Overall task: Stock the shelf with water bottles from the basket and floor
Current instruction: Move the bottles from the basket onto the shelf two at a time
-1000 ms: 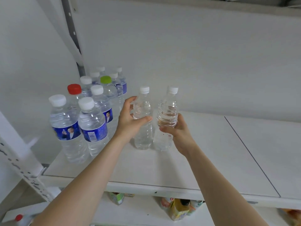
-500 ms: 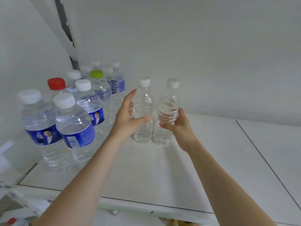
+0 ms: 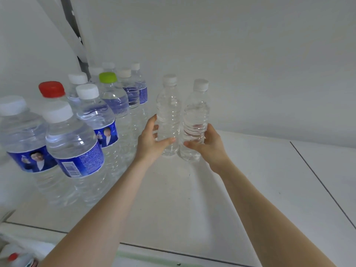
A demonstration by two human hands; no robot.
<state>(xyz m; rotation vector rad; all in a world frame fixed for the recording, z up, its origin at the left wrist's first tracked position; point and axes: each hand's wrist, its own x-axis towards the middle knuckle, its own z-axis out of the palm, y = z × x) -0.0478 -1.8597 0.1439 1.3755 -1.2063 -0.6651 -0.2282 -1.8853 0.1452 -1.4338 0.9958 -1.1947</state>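
Observation:
Two clear, unlabelled water bottles with white caps stand side by side on the white shelf (image 3: pixel 240 189). My left hand (image 3: pixel 152 141) wraps the left bottle (image 3: pixel 168 112) at its lower half. My right hand (image 3: pixel 209 145) grips the right bottle (image 3: pixel 196 112) from the right side. Both bottles are upright, touching each other, and their bases rest on the shelf board. To their left stands a cluster of several bottles with blue labels (image 3: pixel 73 143), mostly white-capped, plus one with a red cap (image 3: pixel 51 89) and one with a green cap (image 3: pixel 107 77).
The white back wall (image 3: pixel 231 54) rises close behind the bottles. A grey slotted upright (image 3: pixel 77 35) runs up at the back left. A seam (image 3: pixel 317 180) splits the shelf board on the right. A red-capped object (image 3: pixel 13 257) shows below the shelf edge at bottom left.
The view has moved closer and lower onto the shelf. Both hands have slid the two clear bottles a little farther back, staying closed around them.

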